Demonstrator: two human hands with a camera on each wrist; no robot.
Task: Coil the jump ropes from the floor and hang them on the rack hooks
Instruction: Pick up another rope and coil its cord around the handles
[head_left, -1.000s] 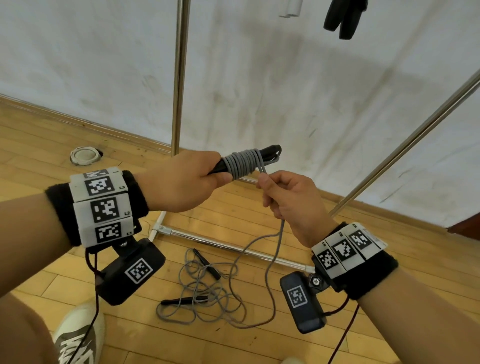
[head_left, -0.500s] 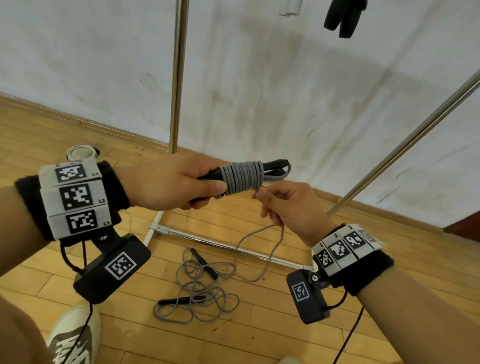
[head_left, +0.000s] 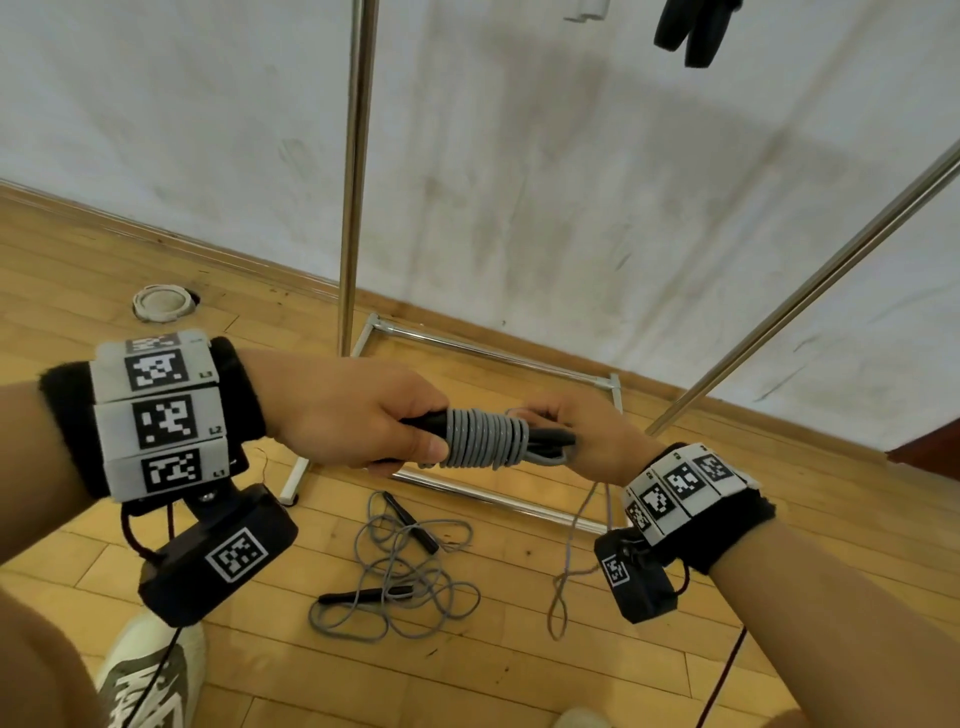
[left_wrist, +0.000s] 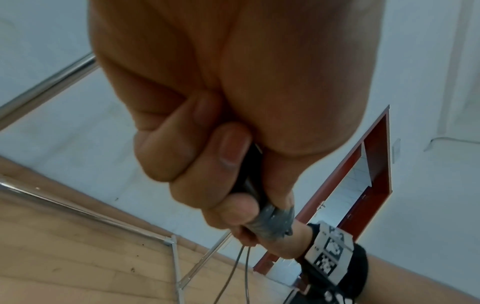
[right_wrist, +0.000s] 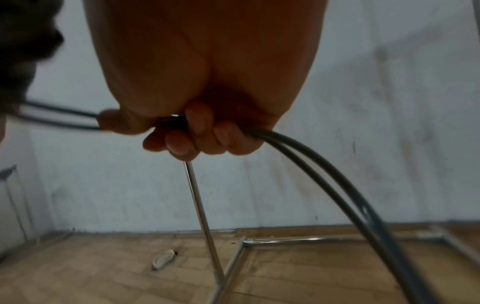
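My left hand (head_left: 358, 415) grips the black handles of a jump rope, with grey rope coiled tightly round them in a bundle (head_left: 485, 438). In the left wrist view the fingers (left_wrist: 182, 160) curl round the handles next to the grey coil (left_wrist: 275, 224). My right hand (head_left: 587, 436) holds the doubled grey rope (right_wrist: 337, 164) close to the bundle's right end; the loose loop (head_left: 569, 561) hangs below it toward the floor. A second jump rope (head_left: 400, 577) lies tangled on the wooden floor below, black handles showing. The steel rack (head_left: 353, 182) stands behind.
The rack's base frame (head_left: 493, 353) lies on the floor against the white wall, and a slanted steel bar (head_left: 810, 291) rises at right. Black handles (head_left: 691, 26) hang at the top. A white ring (head_left: 161, 301) lies by the skirting. A shoe (head_left: 150, 675) shows at bottom left.
Both hands dropped lower. The right hand moved up against the bundle's right end, more grey turns are on the handles, and the hanging loop is shorter and clear of the floor tangle.
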